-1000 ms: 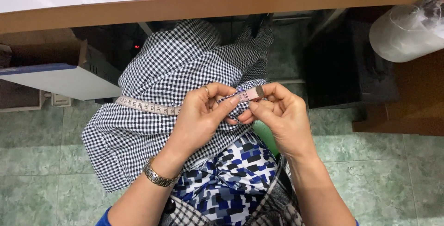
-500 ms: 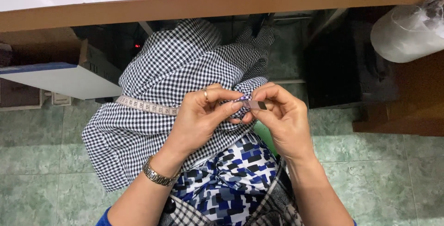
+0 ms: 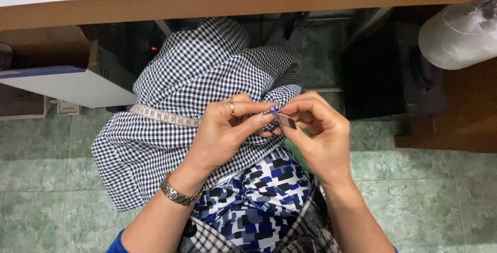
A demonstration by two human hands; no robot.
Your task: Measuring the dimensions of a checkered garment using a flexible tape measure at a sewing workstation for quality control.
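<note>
Blue-white patterned cloth (image 3: 259,201) on lap nearest. Left hand (image 3: 222,134) and right hand (image 3: 318,139) meet above it, both pinching tape measure (image 3: 165,117) end plus small purple button (image 3: 274,109) at checked fabric (image 3: 207,77). Tape trails left across fabric. Beyond: wooden table edge (image 3: 248,2), white roll (image 3: 458,35).

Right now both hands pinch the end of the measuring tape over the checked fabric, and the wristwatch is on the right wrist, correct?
Not quite: the head view shows the wristwatch on the left wrist. Both hands, left hand and right hand, do pinch the measuring tape end over the checked fabric.
</note>
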